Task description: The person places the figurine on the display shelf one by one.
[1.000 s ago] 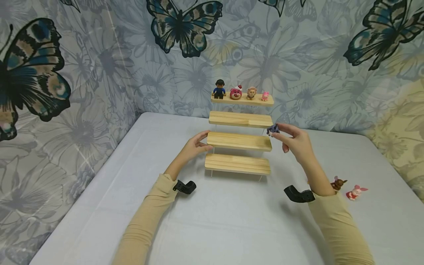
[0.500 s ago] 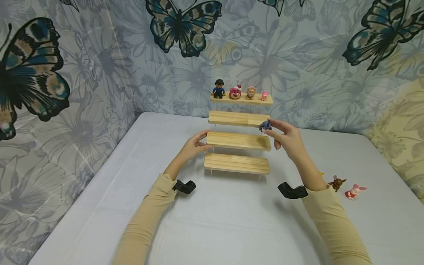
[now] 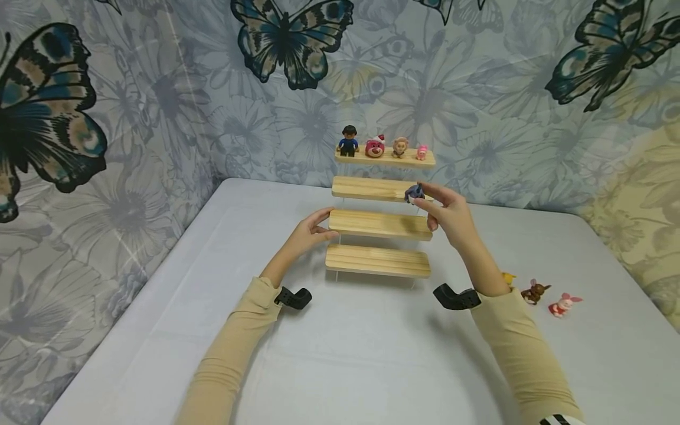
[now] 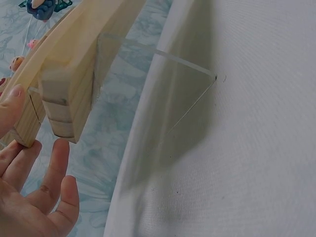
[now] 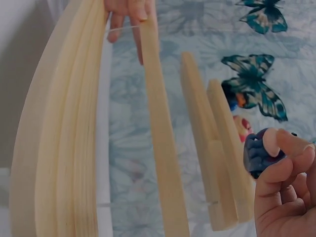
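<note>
My right hand (image 3: 448, 217) pinches a small blue animal figurine (image 3: 412, 193) between thumb and fingertips. It overlaps the right part of the second-highest board (image 3: 366, 188) of a four-tier wooden display stand. In the right wrist view the figurine (image 5: 260, 153) shows its dark blue side and a pale patch, partly covered by the fingers. My left hand (image 3: 308, 235) holds the left end of the second-lowest board (image 3: 377, 224), thumb above and fingers below. The left wrist view has this hand (image 4: 37, 197) at the board ends.
On the top board (image 3: 429, 163) stand a blue-clad toy person (image 3: 348, 143), a pink bear head (image 3: 375, 147) and two smaller figurines. Right of the stand, a brown figurine (image 3: 535, 291), a pink piglet (image 3: 565, 304) and a yellow one (image 3: 508, 278) rest on the white table (image 3: 340, 354).
My right hand has carried the blue figurine left and slightly up, from beside the stand to the right part of the second-highest board. The left hand keeps its hold on the board.
</note>
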Demonstrator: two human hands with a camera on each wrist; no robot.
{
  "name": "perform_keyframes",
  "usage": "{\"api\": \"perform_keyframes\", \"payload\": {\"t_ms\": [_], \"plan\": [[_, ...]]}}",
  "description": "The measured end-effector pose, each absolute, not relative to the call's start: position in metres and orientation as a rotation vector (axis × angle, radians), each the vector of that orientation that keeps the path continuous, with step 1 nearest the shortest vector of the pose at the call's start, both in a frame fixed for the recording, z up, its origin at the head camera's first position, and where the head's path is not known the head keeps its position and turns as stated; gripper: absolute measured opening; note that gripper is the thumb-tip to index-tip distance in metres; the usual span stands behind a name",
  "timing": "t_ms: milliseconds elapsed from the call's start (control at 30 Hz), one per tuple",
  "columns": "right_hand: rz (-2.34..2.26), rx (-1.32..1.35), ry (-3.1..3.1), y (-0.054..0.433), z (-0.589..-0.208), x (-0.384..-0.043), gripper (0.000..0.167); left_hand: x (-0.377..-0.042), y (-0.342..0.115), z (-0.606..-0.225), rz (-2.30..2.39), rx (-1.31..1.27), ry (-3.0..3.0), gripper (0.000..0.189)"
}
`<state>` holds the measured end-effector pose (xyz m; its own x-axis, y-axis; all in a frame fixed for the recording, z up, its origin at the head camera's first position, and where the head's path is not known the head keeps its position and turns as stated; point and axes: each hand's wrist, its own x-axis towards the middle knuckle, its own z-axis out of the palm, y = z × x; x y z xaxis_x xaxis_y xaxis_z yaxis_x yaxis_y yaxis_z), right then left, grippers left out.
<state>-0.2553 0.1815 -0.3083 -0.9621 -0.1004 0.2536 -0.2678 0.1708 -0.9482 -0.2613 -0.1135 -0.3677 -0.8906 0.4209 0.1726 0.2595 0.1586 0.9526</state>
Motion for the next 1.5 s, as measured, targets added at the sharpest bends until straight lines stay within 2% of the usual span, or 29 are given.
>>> {"api": "perform_keyframes", "payload": {"t_ms": [400,733,1100,1500], "plan": [[2.087,0.516,-2.204,0.163,-0.307,-0.263,0.051,-0.264,-0.116,-0.371,1.848,0.682,2.266,0.064],[2.038,0.56,-2.237,0.145,-0.306,-0.274,0.051,-0.264,-0.116,-0.368,1.855,0.673,2.274,0.065],[2.066,0.6,-2.274,0.116,-0.309,-0.283,0.05,-0.283,-0.12,-0.396,1.867,0.675,2.292,0.068],[2.062,0.647,-2.281,0.096,-0.313,-0.289,0.049,-0.283,-0.116,-0.396,1.857,0.694,2.296,0.065]]}}
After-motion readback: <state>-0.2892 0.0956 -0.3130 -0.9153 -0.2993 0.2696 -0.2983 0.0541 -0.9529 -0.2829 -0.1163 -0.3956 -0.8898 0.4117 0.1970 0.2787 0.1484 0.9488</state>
